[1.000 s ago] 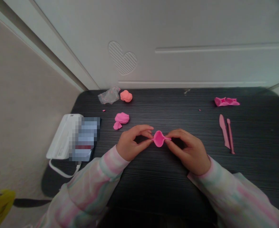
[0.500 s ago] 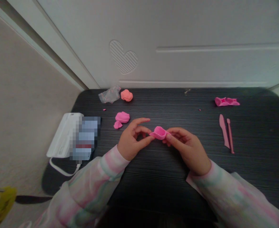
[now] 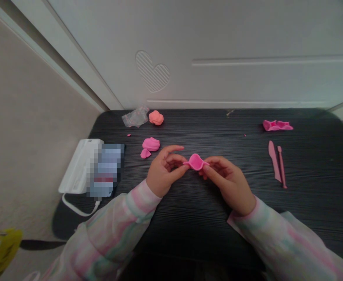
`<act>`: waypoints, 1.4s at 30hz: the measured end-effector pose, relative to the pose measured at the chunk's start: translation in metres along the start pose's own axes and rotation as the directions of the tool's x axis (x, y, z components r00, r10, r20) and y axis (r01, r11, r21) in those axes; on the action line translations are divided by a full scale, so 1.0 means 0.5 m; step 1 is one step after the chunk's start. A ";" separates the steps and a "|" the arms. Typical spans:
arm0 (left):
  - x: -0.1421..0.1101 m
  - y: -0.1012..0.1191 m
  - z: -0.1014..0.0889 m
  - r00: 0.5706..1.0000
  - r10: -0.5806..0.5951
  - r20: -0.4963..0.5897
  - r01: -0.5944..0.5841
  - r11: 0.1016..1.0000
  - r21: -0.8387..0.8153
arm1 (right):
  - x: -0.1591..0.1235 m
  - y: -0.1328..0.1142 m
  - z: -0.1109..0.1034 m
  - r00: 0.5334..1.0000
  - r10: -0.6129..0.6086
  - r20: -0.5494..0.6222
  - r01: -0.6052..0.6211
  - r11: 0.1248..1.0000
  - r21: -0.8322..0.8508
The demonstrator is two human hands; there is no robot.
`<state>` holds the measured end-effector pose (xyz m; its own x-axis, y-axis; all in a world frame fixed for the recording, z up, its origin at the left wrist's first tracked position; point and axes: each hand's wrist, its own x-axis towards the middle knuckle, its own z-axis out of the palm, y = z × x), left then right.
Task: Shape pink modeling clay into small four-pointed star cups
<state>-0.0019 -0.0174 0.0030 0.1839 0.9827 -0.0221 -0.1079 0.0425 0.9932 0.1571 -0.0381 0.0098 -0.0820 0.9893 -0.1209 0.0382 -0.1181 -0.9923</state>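
Note:
Between my two hands is a small hollow piece of pink modelling clay [image 3: 196, 162], cup-shaped with a thin flap at either side. My left hand [image 3: 166, 171] pinches its left flap between thumb and a finger, with the index finger stretched out above. On the other side, the thumb and fingers of my right hand [image 3: 230, 181] close on the right flap. The hollow of the piece faces up toward me. Left of my left hand lie a pink clay lump [image 3: 151, 144] and a smaller pink bit [image 3: 145, 153].
An orange clay lump [image 3: 156, 118] lies by a crumpled clear wrapper [image 3: 135, 117]. A white power bank [image 3: 79, 166] and a phone [image 3: 107, 169] are at left. At right are a shaped pink clay piece [image 3: 277, 125], a pink plastic knife [image 3: 274, 160] and a thin stick tool [image 3: 282, 168].
The pink clay piece has tipped so that its hollow shows wider, and its left flap now sits closer in my left fingertips. Both hands stay almost in place.

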 end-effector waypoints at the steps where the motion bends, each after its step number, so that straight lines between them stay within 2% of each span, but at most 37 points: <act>1: 0.000 0.000 0.000 1.000 0.016 0.013 -0.016 1.000 0.022 | -0.001 0.001 0.000 1.000 -0.015 -0.004 0.015 1.000 -0.007; 5: -0.003 -0.001 -0.003 0.996 0.076 0.051 -0.081 0.991 0.108 | -0.003 0.004 -0.002 0.998 -0.061 0.017 0.063 0.994 -0.091; 9: -0.002 0.000 -0.005 0.992 0.104 0.072 -0.112 0.986 0.121 | -0.006 0.010 -0.004 0.994 -0.106 0.023 0.109 0.974 -0.197; 12: 0.003 -0.002 -0.008 0.995 0.064 0.080 -0.071 0.993 0.091 | -0.010 0.014 -0.005 0.990 -0.137 0.040 0.142 0.950 -0.277; 15: 0.008 -0.005 -0.011 0.999 0.027 0.033 -0.029 0.998 0.062 | -0.013 0.014 -0.004 0.986 -0.160 0.055 0.169 0.920 -0.354; 18: 0.005 -0.006 -0.012 0.999 0.042 0.026 -0.045 0.991 0.122 | -0.013 0.012 -0.003 0.982 -0.188 0.021 0.179 0.889 -0.422; 22: -0.006 -0.006 -0.013 0.979 0.180 0.096 -0.200 0.939 0.279 | -0.011 0.014 -0.004 0.978 -0.197 -0.072 0.142 0.876 -0.460; 25: -0.012 -0.005 -0.011 0.944 0.285 0.164 -0.329 0.822 0.466 | -0.012 0.015 -0.004 0.975 -0.198 -0.104 0.130 0.880 -0.456; 29: -0.011 -0.005 -0.009 0.880 0.391 0.270 -0.468 0.620 0.629 | -0.015 0.009 0.003 0.973 -0.228 -0.026 0.184 0.844 -0.504; 32: -0.005 -0.006 -0.012 0.835 0.451 0.314 -0.537 0.549 0.641 | -0.018 0.004 0.005 0.964 -0.260 0.052 0.244 0.798 -0.552; 35: 0.000 -0.006 -0.016 0.831 0.443 0.336 -0.546 0.541 0.640 | -0.017 0.003 -0.003 0.952 -0.288 0.106 0.295 0.763 -0.575; 39: 0.004 -0.005 -0.021 0.840 0.377 0.389 -0.542 0.567 0.621 | -0.007 0.009 -0.023 0.935 -0.338 0.110 0.340 0.761 -0.552; 42: 0.005 -0.004 -0.024 0.831 0.354 0.430 -0.554 0.603 0.574 | 0.001 0.011 -0.034 0.909 -0.368 0.196 0.415 0.743 -0.525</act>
<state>-0.0130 -0.0130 -0.0004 0.5344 0.7538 0.3823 0.3937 -0.6223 0.6766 0.1741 -0.0369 0.0046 -0.2840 0.9256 0.2501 0.5173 0.3675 -0.7729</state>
